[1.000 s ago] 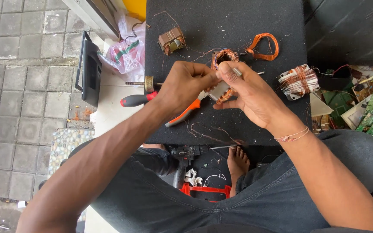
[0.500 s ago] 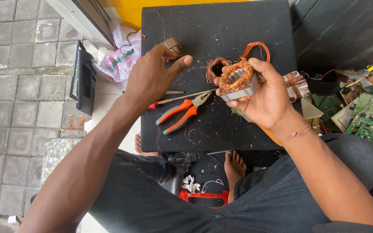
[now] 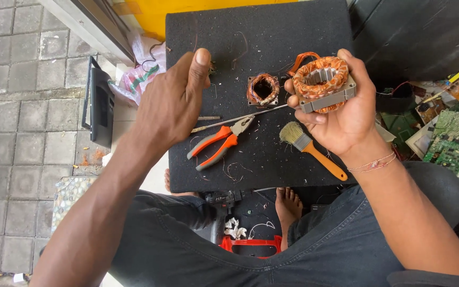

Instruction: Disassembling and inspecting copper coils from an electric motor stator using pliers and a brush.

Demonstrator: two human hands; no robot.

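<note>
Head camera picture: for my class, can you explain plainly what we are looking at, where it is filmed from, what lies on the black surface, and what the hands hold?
The camera sits on a person's head, looking down past their knees. The right hand holds a motor stator, a grey metal ring wound with copper wire. The left hand hovers above the black mat, apparently pinching something too small to identify. On the mat lie orange-handled pliers, a small brush, a thin metal rod and a second, smaller coil. Circuit boards are piled at the right.
</note>
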